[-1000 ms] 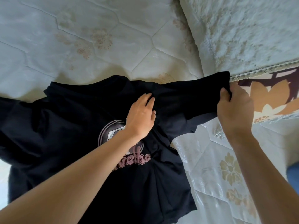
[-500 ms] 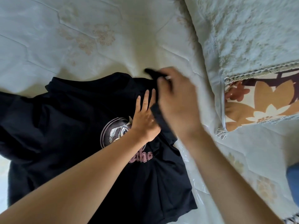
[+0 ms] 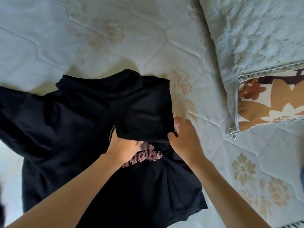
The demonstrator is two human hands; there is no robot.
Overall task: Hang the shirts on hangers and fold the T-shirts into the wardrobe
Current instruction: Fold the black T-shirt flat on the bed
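Black T-shirt (image 3: 69, 122), sleeve folded inward

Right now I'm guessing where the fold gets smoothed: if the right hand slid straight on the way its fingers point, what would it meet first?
Probably the folded-over sleeve of the black T-shirt; the right hand already pinches its edge.

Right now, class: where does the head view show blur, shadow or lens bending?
Head view: sharp centre on the T-shirt and right hand; the shirt's black hides its creases; soft shadow on the mattress behind its collar; smear at the left edge; quilt seams bow, a wide-angle effect.
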